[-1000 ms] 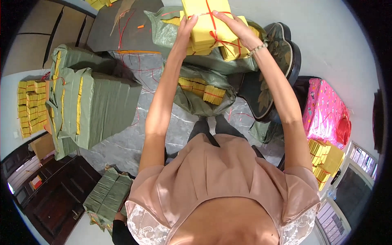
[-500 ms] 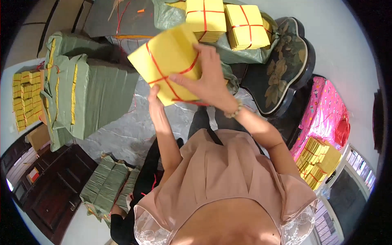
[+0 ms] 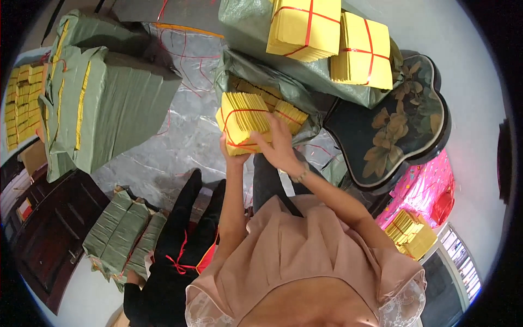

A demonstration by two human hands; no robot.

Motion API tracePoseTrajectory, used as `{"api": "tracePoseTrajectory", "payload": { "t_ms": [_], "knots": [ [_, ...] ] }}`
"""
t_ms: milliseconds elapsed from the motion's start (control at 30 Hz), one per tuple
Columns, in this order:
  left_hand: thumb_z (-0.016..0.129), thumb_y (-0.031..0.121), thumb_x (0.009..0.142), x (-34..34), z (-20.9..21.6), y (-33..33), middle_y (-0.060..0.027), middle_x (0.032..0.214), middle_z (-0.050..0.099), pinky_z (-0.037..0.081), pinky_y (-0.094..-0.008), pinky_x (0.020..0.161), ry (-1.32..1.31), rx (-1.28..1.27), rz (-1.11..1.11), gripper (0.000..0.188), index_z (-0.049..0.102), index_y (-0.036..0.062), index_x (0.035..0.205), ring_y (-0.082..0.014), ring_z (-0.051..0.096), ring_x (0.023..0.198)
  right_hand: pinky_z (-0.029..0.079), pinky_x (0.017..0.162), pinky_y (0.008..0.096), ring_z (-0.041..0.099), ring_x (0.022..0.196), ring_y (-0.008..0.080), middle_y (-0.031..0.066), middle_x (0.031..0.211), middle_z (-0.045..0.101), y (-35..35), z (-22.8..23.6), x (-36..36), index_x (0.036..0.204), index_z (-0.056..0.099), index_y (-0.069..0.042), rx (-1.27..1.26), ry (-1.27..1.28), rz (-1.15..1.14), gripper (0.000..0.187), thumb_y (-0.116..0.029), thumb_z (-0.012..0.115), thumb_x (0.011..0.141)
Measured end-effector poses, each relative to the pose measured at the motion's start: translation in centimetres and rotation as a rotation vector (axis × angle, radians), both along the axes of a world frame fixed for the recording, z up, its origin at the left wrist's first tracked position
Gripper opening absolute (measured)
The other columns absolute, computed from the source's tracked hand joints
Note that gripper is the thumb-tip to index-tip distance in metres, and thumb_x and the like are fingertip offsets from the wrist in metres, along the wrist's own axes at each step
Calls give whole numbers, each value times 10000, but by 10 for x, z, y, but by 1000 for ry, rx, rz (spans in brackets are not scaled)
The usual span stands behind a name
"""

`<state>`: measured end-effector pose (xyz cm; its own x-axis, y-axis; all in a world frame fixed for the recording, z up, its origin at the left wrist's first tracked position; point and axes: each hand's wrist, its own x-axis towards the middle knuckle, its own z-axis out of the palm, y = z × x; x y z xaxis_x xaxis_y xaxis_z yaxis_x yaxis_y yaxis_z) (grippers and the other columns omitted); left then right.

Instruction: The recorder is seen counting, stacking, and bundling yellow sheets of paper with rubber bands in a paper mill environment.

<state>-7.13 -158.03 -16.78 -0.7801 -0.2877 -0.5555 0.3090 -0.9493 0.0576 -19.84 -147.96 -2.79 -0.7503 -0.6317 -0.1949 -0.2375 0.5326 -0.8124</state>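
Head view: yellow paper bundle (image 3: 243, 122) tied with red string, near centre, just at 11 o'clock of the hands, long axis running 10 to 4 o'clock, stacked page edges facing up. Left hand (image 3: 233, 150) gripping the lower edge from beneath, forearm rising straight from 6 o'clock. Right hand (image 3: 279, 144) clamped over the near side, fingers spread, wrist bent. Since half a second ago, lowered from chest height toward the open green sack (image 3: 283, 87).

Yellow red-tied bundle (image 3: 243, 122) held centre; two more (image 3: 306, 27) atop green sack (image 3: 250, 22).
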Motion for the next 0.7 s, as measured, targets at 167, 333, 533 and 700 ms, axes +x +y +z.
{"api": "tracePoseTrajectory", "payload": {
  "t_ms": [167,333,533,700],
  "knots": [
    [503,579,823,-22,-89,-11,-151,1360,505,418,-593,959,-97,112,-94,702,483,128,1360,-402,507,1190,348,1018,428,446,1184,390,219,1241,472,76,6,0,1296,434,16,51,-49,3,491,-166,633,885],
    [524,589,800,-75,-149,-3,-150,1308,542,427,-610,915,-272,74,-280,682,531,136,1309,-402,519,1155,415,970,393,480,1184,327,186,1240,485,153,-2,5,1290,448,5,229,-293,-69,453,-187,611,912],
    [476,606,808,-85,-207,5,-149,1384,476,376,-685,917,-243,222,-262,727,474,141,1366,-451,463,1218,458,917,368,527,1147,271,152,1242,498,170,-17,7,1303,455,-19,261,-444,-165,445,-185,609,920],
    [446,636,785,-85,-216,13,-138,1433,431,292,-721,960,-332,238,-281,774,422,198,1422,-456,366,1306,457,907,348,555,1095,277,165,1229,515,181,-31,5,1305,466,-39,269,-498,-160,470,-204,637,899]
  ]
}}
